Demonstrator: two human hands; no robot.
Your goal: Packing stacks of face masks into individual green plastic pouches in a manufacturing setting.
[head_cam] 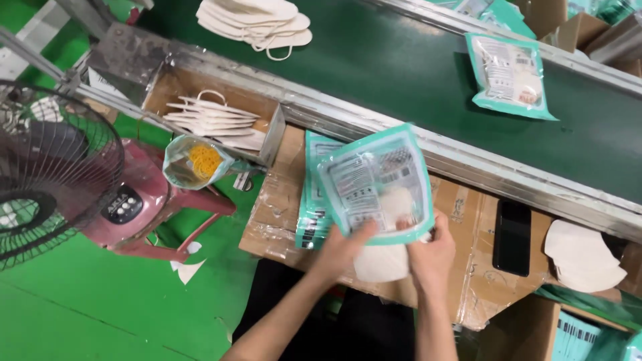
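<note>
Head view looks down on a teal-edged clear pouch (pixel 374 180) held tilted above a cardboard work surface (pixel 468 267) wrapped in tape. Both hands grip its lower edge: the left hand (pixel 344 249) has its fingers closed on the bottom left corner, thumb on the face of the pouch, and the right hand (pixel 431 254) pinches the bottom right corner with its fingers curled shut. A white mask (pixel 381 262) sticks out below the pouch mouth between the two hands, part in and part out. Just behind the held pouch, touching the cardboard, lies a stack of the same pouches (pixel 311 200).

Beyond the cardboard runs a metal rail (pixel 468 164), and past it a dark green conveyor belt (pixel 401 67). On the belt rest a filled pouch (pixel 508 75) towards the right and a pile of white masks (pixel 257 23) at the top. To the left of the stack, a cardboard box (pixel 264 130) fixed by the rail holds more masks (pixel 210 117). A black phone (pixel 512 237) lies on the cardboard to the right, and further right another heap of white masks (pixel 582 257). On the left, over a bright green floor (pixel 100 307), stand a red plastic stool (pixel 160 207), a clear bag with something yellow inside (pixel 197 162), and a wire-guarded fan (pixel 47 174).
</note>
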